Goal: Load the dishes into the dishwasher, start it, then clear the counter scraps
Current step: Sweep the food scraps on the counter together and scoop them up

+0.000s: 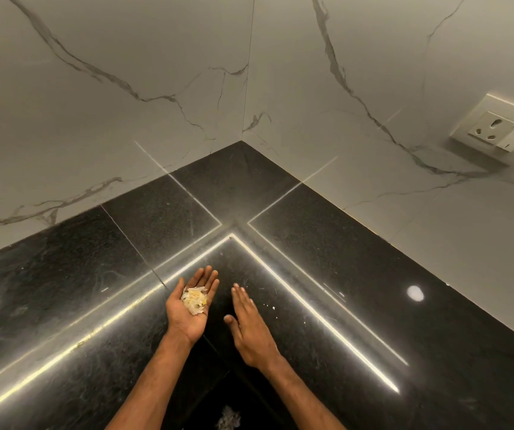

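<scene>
My left hand lies palm up just above the black stone counter, fingers relaxed, carrying a small heap of white and yellow food scraps in the palm. My right hand is beside it on the right, flat with straight fingers, its edge against the counter. A few tiny white crumbs lie on the counter just right of my right hand. No dishes and no dishwasher are in view.
The counter runs into a corner between two white marble-look walls. A wall socket with a switch sits on the right wall. A pale smudge or scrap shows on the dark surface near the bottom edge, between my forearms.
</scene>
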Demonstrator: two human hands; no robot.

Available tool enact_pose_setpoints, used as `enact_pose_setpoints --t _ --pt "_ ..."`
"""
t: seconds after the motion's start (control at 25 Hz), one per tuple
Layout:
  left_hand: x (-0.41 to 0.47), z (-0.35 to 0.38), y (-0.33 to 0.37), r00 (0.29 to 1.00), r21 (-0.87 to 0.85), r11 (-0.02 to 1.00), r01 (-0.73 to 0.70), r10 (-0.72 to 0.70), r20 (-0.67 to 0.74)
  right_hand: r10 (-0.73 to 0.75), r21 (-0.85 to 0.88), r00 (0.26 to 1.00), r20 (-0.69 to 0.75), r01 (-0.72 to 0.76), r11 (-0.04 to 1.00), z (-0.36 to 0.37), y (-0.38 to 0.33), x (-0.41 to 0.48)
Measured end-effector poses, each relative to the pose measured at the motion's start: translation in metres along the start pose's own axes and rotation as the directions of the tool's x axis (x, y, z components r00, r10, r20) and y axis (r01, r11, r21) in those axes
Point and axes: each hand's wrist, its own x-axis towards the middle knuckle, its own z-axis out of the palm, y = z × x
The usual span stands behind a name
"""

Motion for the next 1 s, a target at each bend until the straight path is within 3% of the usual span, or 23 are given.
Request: enact_pose_setpoints --t 0.08,0.12,0.28,0.4,0.48,0.52,0.6,0.64,0.72,0.84,0.92,1.0 --pt "-0.001 0.002 0.007 1.0 0.017 1.0 -0.024 0.024 -0.009 0.025 0.129 0.999 -0.04 -0.02 0.991 -0.019 0.008 0.014" --pt "-0.004 0.001 0.01 0.999 0.011 0.999 -0.04 0.041 -0.02 0.021 0.103 1.0 -0.015 -0.019 0.994 -0.032 0.015 0.022" --pt "-0.014 -0.011 0.017 0.994 0.008 0.996 -0.091 0.092 -0.053 -0.144 -0.231 0.95 0.276 0.211 0.95 -0.055 0.025 0.047" --pt "-0.015 -0.022 0.014 0.992 0.016 0.996 -0.091 0.092 -0.084 -0.344 -0.148 0.839 0.422 0.438 0.887 -0.051 0.028 0.028" --pt "-0.017 -0.025 0.01 0.99 0.004 0.995 -0.096 0.096 -0.104 -0.426 -0.018 0.768 0.479 0.494 0.869 -0.054 0.038 0.008" --pt "-0.018 -0.027 0.008 0.989 -0.002 0.995 -0.097 0.096 -0.113 -0.431 0.085 0.768 0.474 0.448 0.89 -0.057 0.042 0.003" --pt "-0.019 -0.027 0.005 0.988 0.005 0.995 -0.098 0.098 -0.122 -0.356 0.336 0.884 0.305 0.25 0.908 -0.066 0.043 0.005" --pt "-0.02 -0.027 0.003 0.987 0.002 0.995 -0.1 0.099 -0.128 -0.253 0.448 0.952 0.173 0.153 0.881 -0.07 0.041 0.014" --pt "-0.02 -0.028 -0.003 0.985 -0.01 0.995 -0.102 0.099 -0.139 -0.032 0.591 0.999 0.037 0.004 0.807 -0.075 0.036 0.037" --pt "-0.022 -0.029 -0.008 0.988 0.0 0.996 -0.085 0.084 -0.127 0.052 0.642 0.996 0.073 -0.086 0.762 -0.071 0.027 0.05" --pt "-0.023 -0.028 -0.01 0.99 0.006 0.997 -0.077 0.077 -0.121 -0.013 0.626 0.99 0.137 -0.077 0.776 -0.065 0.023 0.048" --pt "-0.023 -0.028 -0.01 0.99 0.009 0.997 -0.083 0.083 -0.113 -0.074 0.61 0.991 0.115 -0.012 0.792 -0.063 0.021 0.045"
